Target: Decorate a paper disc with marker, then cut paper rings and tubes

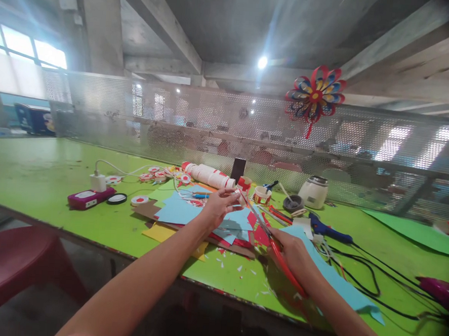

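Observation:
My right hand [293,253] grips a pair of scissors [281,265] with red-orange handles, the blades pointing up and forward. Near the blade tips, my left hand [220,206] is closed with its fingers pinching a small white piece [238,193], perhaps paper; its exact shape is too small to tell. Under my left hand lies a stack of light blue paper sheets [180,211], with red and brown sheets showing below them. Beyond it rests a white roll with red bands [209,176]. White and red scraps are scattered on the green table [218,274].
A blue glue gun [329,230] with black cords lies at the right. Behind it stand a cream pot [314,191] and a grey bowl [293,202]. Left are a purple power strip [91,198] and round red-white pieces [154,171]. A paper flower [315,96] hangs on the mesh partition [212,111].

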`<state>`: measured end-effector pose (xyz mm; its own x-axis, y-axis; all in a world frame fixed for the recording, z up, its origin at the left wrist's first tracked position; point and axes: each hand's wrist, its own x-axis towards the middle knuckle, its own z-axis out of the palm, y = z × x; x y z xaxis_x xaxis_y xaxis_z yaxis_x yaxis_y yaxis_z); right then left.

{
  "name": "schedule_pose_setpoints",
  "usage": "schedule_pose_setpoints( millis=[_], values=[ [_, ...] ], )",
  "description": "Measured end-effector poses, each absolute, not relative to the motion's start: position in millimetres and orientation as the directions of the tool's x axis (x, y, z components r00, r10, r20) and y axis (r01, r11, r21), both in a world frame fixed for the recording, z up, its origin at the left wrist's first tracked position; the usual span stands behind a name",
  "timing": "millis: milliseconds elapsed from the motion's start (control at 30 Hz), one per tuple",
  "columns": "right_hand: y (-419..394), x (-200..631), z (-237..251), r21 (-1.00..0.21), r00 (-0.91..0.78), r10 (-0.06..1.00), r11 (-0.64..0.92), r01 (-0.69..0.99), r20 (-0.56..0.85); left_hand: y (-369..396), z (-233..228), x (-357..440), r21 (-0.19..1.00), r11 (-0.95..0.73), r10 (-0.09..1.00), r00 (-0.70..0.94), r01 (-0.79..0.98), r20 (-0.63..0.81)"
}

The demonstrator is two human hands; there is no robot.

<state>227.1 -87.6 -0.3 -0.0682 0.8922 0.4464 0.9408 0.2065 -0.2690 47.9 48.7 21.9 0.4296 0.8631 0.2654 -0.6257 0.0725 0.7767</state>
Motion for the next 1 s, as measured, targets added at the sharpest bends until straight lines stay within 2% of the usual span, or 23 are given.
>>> schedule_pose_setpoints(
  millis=[567,1000],
  values=[
    [-91.0,223.5,2.4,-0.271,-0.03,0.921,0.146,0.952,0.39,47.2,20.9,50.6,0.765,0.11,0.868,0.436,-0.635,0.237],
    [-89.6,223.9,3.6,-0.27,-0.038,0.907,0.165,0.949,0.42,44.6,18.6,54.2,0.774,0.105,0.858,0.45,-0.624,0.246]
  ],
)
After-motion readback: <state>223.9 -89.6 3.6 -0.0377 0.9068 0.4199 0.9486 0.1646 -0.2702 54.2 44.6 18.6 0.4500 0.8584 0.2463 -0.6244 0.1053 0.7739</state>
